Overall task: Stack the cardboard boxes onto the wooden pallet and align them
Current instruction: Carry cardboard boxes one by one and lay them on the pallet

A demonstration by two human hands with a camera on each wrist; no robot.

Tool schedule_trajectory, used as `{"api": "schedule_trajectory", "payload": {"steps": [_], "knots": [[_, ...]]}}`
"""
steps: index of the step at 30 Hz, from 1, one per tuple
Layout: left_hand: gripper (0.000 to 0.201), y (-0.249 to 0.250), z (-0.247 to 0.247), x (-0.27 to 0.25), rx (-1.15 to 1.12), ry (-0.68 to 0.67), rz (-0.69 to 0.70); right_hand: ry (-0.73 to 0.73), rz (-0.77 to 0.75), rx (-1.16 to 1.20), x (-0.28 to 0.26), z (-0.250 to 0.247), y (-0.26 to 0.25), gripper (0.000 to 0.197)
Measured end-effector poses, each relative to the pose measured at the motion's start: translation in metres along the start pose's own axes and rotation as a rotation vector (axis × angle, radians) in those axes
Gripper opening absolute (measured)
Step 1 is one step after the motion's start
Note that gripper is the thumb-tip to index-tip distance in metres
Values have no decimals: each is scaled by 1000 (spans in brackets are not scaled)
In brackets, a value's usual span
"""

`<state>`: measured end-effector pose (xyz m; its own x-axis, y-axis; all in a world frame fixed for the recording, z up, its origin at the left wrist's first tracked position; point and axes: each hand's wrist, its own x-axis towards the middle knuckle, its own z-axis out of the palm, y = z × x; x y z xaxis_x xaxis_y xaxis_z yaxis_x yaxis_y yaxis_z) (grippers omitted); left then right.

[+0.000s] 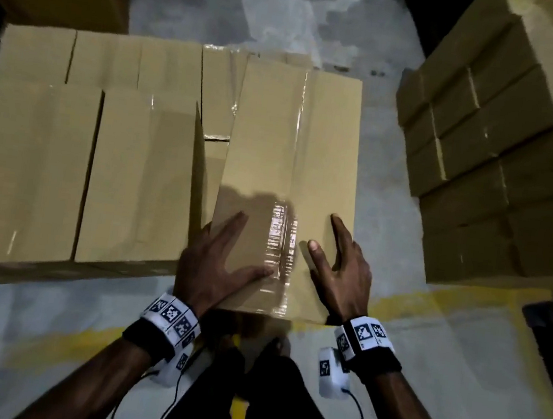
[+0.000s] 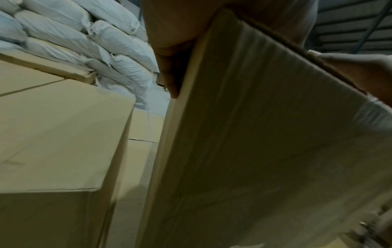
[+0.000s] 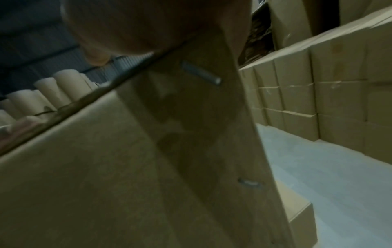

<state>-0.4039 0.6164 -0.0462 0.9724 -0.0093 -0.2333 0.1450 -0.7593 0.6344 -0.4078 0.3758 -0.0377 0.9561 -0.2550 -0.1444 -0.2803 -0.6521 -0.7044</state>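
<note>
A long taped cardboard box [image 1: 290,162] is between my two hands at its near end, a little tilted, at the right end of a layer of stacked boxes [image 1: 66,168]. My left hand [image 1: 220,265] straddles the near left edge, with thumb and forefinger straight on top and fingers [image 2: 172,75] flat along the side. My right hand [image 1: 340,268] does the same at the near right edge. Both wrist views show the box's side [image 2: 265,142] and underside [image 3: 127,167] close up. Lower boxes show in the gap beside it. No pallet is in view.
A second stack of smaller boxes [image 1: 497,165] stands to the right across a strip of grey floor. White sacks [image 2: 95,42] are piled behind the left stack, and cardboard tubes [image 3: 63,87] stand further off. A yellow floor line [image 1: 430,302] crosses near my feet.
</note>
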Motion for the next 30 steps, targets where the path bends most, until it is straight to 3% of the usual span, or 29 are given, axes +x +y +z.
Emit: {"api": "schedule_trajectory", "payload": {"steps": [9, 13, 20, 30], "knots": [[108, -93, 82, 81, 102, 49, -144, -201, -9, -7, 87, 119, 68, 84], [110, -114, 105, 100, 113, 63, -213, -239, -40, 26, 114, 151, 94, 76], [99, -136, 132, 123, 147, 161, -227, -290, -68, 24, 148, 183, 104, 75], [76, -143, 134, 137, 151, 195, -274, -297, -27, 6, 152, 205, 97, 76]]}}
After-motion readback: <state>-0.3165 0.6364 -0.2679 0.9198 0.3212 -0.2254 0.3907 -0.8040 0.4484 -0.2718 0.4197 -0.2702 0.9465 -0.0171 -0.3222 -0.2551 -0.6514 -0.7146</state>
